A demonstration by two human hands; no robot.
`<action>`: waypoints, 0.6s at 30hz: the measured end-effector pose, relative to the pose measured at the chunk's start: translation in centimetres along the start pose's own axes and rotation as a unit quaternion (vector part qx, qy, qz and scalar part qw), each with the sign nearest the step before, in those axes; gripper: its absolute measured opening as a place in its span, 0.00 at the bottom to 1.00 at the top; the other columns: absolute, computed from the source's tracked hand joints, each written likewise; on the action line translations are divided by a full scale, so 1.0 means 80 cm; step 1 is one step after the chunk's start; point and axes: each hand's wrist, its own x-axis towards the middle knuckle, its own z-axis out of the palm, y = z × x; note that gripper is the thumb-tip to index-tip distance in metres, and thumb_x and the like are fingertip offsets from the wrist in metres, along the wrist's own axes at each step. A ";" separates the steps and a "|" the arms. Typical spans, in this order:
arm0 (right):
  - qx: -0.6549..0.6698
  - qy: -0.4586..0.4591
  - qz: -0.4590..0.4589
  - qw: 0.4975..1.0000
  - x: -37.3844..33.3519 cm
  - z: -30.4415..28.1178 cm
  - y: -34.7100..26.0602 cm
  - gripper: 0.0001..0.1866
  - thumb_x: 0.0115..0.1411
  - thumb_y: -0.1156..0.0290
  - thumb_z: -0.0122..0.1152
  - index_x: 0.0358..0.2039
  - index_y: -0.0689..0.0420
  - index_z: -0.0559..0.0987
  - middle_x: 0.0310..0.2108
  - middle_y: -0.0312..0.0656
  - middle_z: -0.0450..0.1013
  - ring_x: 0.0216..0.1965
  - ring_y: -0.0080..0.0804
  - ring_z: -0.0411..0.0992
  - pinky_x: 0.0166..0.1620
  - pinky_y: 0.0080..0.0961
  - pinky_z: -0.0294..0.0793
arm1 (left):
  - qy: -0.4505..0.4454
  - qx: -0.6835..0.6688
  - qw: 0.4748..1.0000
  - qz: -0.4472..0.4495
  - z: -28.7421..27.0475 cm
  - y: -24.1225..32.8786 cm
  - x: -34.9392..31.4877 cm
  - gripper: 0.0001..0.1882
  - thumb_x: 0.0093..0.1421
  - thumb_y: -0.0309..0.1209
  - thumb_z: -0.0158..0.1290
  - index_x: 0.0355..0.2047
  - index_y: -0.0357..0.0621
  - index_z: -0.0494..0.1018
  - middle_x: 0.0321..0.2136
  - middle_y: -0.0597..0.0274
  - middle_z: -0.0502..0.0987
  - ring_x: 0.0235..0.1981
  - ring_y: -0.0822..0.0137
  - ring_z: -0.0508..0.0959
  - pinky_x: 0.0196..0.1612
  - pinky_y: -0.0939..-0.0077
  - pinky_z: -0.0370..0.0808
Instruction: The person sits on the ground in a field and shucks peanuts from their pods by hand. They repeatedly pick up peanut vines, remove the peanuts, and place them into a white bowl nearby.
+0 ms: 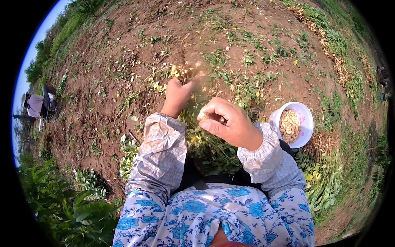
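Observation:
My left hand (177,94) is closed round the base of a peanut plant (184,71), whose root sticks up beyond the fingers. Pale pods cling around the root; that spot is partly blurred. A thin yellowish stem trails off to the left. Closer to me and to the right, my right hand (231,124) is curled with thumb against fingers, and picked peanuts show between them. How many it holds is hidden. To the right of that hand stands a white plastic bucket (307,123), partly filled with peanuts (289,126) in their shells.
Leafy plants (216,154) lie beneath my hands and before my lap. More pulled plants (323,185) lie below the bucket. A long row of plants with pods (335,57) runs along the far right. Someone in light clothing (36,105) is at the far left. Green bushes (70,210) grow lower left.

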 end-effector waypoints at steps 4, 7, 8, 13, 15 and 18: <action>0.346 0.160 0.250 0.890 0.003 -0.047 0.053 0.12 0.61 0.64 0.62 0.35 0.58 0.72 0.31 0.31 0.69 0.27 0.12 0.64 0.26 0.11 0.64 | -0.048 -0.124 0.990 -0.041 0.002 0.015 -0.009 0.09 0.56 0.31 0.60 0.36 0.42 0.78 0.24 0.73 0.75 0.24 0.79 0.69 0.27 0.82 0.64; 0.258 0.164 0.276 0.911 0.004 -0.057 0.071 0.12 0.62 0.65 0.60 0.39 0.60 0.73 0.33 0.32 0.69 0.29 0.14 0.65 0.29 0.12 0.67 | -0.084 -0.101 0.991 -0.032 0.009 0.011 -0.012 0.10 0.57 0.30 0.59 0.39 0.41 0.77 0.27 0.73 0.76 0.25 0.79 0.71 0.29 0.81 0.66; 0.222 0.157 0.244 0.931 0.003 -0.053 0.073 0.13 0.62 0.65 0.59 0.41 0.60 0.73 0.34 0.33 0.70 0.30 0.16 0.67 0.31 0.14 0.68 | -0.093 -0.103 0.990 -0.033 0.013 0.010 -0.013 0.11 0.57 0.30 0.59 0.39 0.41 0.77 0.28 0.72 0.76 0.26 0.79 0.71 0.30 0.81 0.66; -0.132 0.158 0.090 0.974 0.009 -0.019 0.082 0.16 0.58 0.67 0.60 0.43 0.62 0.74 0.38 0.47 0.71 0.39 0.42 0.72 0.42 0.35 0.72 | -0.126 -0.082 0.989 0.001 0.029 -0.008 -0.017 0.11 0.55 0.25 0.56 0.40 0.39 0.77 0.32 0.71 0.78 0.32 0.79 0.74 0.35 0.81 0.72; -0.191 0.154 0.086 0.966 0.009 -0.016 0.086 0.14 0.57 0.66 0.59 0.39 0.62 0.74 0.35 0.49 0.71 0.39 0.46 0.72 0.41 0.38 0.71 | -0.124 -0.057 0.991 0.000 0.030 -0.011 -0.016 0.11 0.55 0.23 0.55 0.40 0.39 0.77 0.31 0.70 0.78 0.31 0.78 0.75 0.35 0.81 0.72; -0.195 0.106 0.117 0.968 0.015 -0.016 0.073 0.13 0.58 0.64 0.58 0.34 0.62 0.72 0.31 0.51 0.71 0.37 0.51 0.72 0.38 0.42 0.71 | -0.089 -0.057 0.994 -0.003 0.029 -0.008 -0.016 0.10 0.55 0.23 0.55 0.39 0.37 0.77 0.31 0.69 0.79 0.30 0.77 0.76 0.35 0.80 0.73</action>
